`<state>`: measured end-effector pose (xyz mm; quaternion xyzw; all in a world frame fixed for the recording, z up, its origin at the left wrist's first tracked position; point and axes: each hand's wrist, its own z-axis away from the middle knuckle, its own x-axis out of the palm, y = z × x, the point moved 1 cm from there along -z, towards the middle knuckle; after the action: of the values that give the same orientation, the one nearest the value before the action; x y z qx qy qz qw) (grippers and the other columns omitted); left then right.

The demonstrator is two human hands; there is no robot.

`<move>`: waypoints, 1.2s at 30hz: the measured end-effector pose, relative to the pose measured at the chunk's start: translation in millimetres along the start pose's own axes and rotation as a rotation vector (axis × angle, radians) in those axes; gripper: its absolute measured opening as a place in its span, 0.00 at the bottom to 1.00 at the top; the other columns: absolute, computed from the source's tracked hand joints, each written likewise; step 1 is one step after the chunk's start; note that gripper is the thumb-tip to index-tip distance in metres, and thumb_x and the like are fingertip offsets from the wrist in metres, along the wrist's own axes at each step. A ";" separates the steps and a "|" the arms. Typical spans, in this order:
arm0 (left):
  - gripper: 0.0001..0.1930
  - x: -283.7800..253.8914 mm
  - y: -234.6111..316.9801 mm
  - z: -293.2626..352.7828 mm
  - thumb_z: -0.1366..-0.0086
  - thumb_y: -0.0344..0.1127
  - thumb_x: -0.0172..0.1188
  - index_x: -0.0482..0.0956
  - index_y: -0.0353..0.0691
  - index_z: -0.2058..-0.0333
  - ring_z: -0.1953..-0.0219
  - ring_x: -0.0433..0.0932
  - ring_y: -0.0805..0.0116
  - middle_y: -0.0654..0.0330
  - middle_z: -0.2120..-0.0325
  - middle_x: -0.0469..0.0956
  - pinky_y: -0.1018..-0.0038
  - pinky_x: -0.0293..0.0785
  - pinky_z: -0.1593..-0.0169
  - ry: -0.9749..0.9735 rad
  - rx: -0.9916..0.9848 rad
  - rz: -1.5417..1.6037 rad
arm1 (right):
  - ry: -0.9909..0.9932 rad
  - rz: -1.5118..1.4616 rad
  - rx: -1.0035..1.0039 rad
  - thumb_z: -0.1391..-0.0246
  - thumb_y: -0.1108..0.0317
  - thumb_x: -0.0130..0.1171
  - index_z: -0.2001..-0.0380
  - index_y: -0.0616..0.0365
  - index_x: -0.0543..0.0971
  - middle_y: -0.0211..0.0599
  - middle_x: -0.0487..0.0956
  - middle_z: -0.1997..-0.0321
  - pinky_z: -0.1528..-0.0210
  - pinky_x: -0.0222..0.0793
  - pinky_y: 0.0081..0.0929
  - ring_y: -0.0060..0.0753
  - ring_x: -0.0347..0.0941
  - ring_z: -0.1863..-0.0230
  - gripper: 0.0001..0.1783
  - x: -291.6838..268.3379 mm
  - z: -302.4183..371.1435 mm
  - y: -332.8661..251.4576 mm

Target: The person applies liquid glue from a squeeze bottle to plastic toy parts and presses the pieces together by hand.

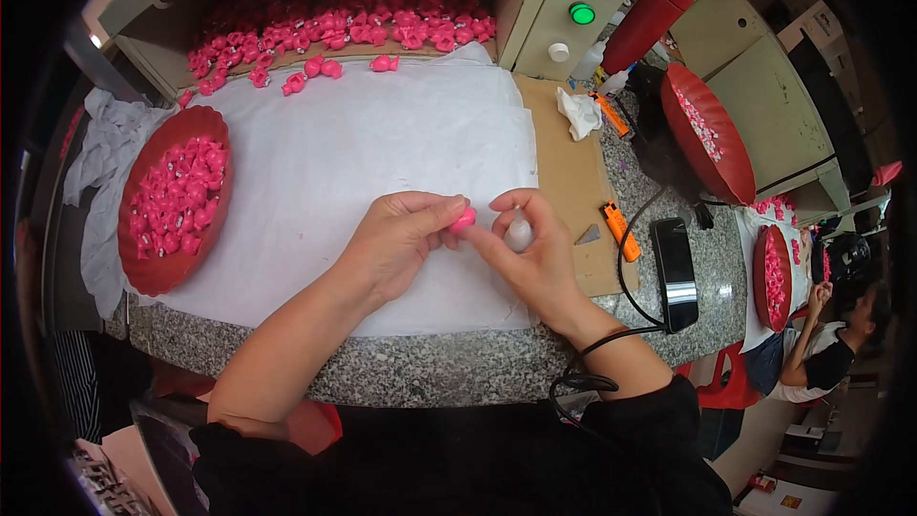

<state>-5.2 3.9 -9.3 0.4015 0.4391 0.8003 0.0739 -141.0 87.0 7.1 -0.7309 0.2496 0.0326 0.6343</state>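
Note:
Above the white paper sheet (315, 162), my left hand (392, 244) pinches a small glossy pink plastic piece (463, 220) between thumb and fingertips. A small translucent white bottle (519, 235) sits within the curled fingers of my right hand (549, 272). The right thumb reaches left, close to the pink piece; whether it touches cannot be made out. To the left, a scalloped red bowl (134, 182) holds many similar pink pieces. A few more pink pieces (323, 67) lie at the sheet's far edge.
An open-fronted cabinet (521, 14) at the back holds a pile of pink pieces. On the right are orange cutters (621, 231), crumpled tissue (579, 115), a phone (674, 272) with a black cable, and a red bowl (712, 148) with small pieces. Another person (812, 354) sits far right.

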 end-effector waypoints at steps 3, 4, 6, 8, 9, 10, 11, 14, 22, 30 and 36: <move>0.08 -0.9 2.9 -0.3 0.45 0.32 0.55 0.75 0.32 0.72 0.74 0.69 0.73 0.58 0.76 0.75 0.79 0.64 0.68 0.001 0.025 -0.019 | -0.067 -0.350 0.205 0.54 0.71 0.54 0.68 0.61 0.64 0.33 0.71 0.73 0.70 0.65 0.17 0.20 0.67 0.74 0.12 -12.5 -4.9 -0.1; 0.08 -1.6 3.2 -1.4 0.45 0.32 0.55 0.75 0.32 0.72 0.74 0.69 0.73 0.58 0.76 0.75 0.79 0.64 0.68 0.005 0.023 -0.016 | -0.113 -0.624 0.355 0.53 0.70 0.52 0.68 0.61 0.63 0.34 0.71 0.70 0.69 0.66 0.18 0.21 0.68 0.73 0.11 -14.4 -6.9 0.5; 0.08 -3.7 3.4 -2.9 0.45 0.32 0.54 0.75 0.31 0.73 0.75 0.68 0.73 0.58 0.77 0.74 0.79 0.64 0.68 0.020 0.021 -0.035 | -0.096 -0.635 0.403 0.50 0.69 0.48 0.63 0.61 0.64 0.36 0.70 0.69 0.68 0.65 0.20 0.26 0.69 0.69 0.11 -15.3 -8.9 -4.6; 0.08 -5.3 5.5 -3.8 0.45 0.32 0.55 0.75 0.31 0.73 0.75 0.68 0.73 0.58 0.77 0.74 0.80 0.64 0.68 0.034 0.018 -0.041 | -0.128 -0.665 0.391 0.50 0.67 0.51 0.66 0.61 0.64 0.38 0.72 0.68 0.69 0.67 0.18 0.25 0.71 0.71 0.11 -18.1 -13.0 -8.0; 0.08 -6.0 6.4 -3.7 0.45 0.32 0.55 0.75 0.31 0.73 0.75 0.68 0.73 0.58 0.77 0.74 0.80 0.64 0.69 0.045 0.015 -0.049 | -0.132 -0.666 0.395 0.50 0.67 0.51 0.66 0.61 0.64 0.38 0.72 0.68 0.69 0.67 0.18 0.25 0.71 0.71 0.11 -20.9 -14.5 -6.4; 0.08 -6.1 7.7 -3.5 0.45 0.32 0.55 0.75 0.31 0.73 0.75 0.68 0.73 0.58 0.77 0.74 0.80 0.64 0.69 0.048 0.014 -0.048 | -0.139 -0.677 0.399 0.50 0.67 0.51 0.65 0.61 0.65 0.39 0.73 0.67 0.71 0.66 0.17 0.24 0.71 0.72 0.12 -25.6 -16.1 -4.9; 0.08 -6.2 8.9 -3.1 0.45 0.32 0.55 0.75 0.31 0.73 0.75 0.68 0.73 0.58 0.77 0.74 0.80 0.64 0.69 0.052 0.025 -0.066 | -0.146 -0.689 0.403 0.50 0.67 0.52 0.64 0.61 0.66 0.39 0.74 0.67 0.72 0.66 0.17 0.24 0.71 0.74 0.12 -29.8 -17.7 -3.3; 0.08 -5.5 10.8 -2.4 0.46 0.33 0.55 0.75 0.31 0.74 0.75 0.69 0.74 0.58 0.78 0.74 0.80 0.64 0.70 0.070 0.033 -0.106 | -0.088 -0.710 0.291 0.50 0.67 0.52 0.62 0.59 0.67 0.42 0.75 0.67 0.72 0.67 0.19 0.25 0.71 0.76 0.13 -39.6 -21.8 8.8; 0.09 -5.7 11.2 -3.1 0.46 0.34 0.56 0.75 0.33 0.75 0.76 0.70 0.74 0.59 0.79 0.74 0.81 0.65 0.71 0.105 0.005 -0.158 | 0.025 -0.811 0.331 0.53 0.70 0.55 0.67 0.59 0.69 0.31 0.73 0.69 0.68 0.67 0.13 0.20 0.69 0.71 0.10 -41.8 -22.7 4.7; 0.09 -8.0 13.2 -4.2 0.46 0.35 0.56 0.72 0.36 0.80 0.81 0.69 0.77 0.62 0.82 0.72 0.84 0.64 0.75 0.116 -0.065 -0.188 | 0.077 -0.986 0.274 0.52 0.69 0.55 0.69 0.58 0.68 0.30 0.71 0.75 0.75 0.63 0.14 0.18 0.66 0.78 0.09 -39.0 -20.9 9.3; 0.09 -5.8 13.9 -4.6 0.47 0.36 0.58 0.72 0.36 0.77 0.81 0.67 0.78 0.62 0.82 0.72 0.84 0.61 0.76 0.120 -0.068 -0.214 | 0.119 -0.554 0.070 0.50 0.63 0.51 0.71 0.58 0.68 0.33 0.70 0.75 0.77 0.60 0.20 0.22 0.66 0.78 0.10 -27.8 -9.4 -4.3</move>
<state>-1.3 -10.2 -3.5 0.3013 0.4554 0.8249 0.1461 -166.0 87.5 22.9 -0.7495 0.0781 -0.1937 0.6281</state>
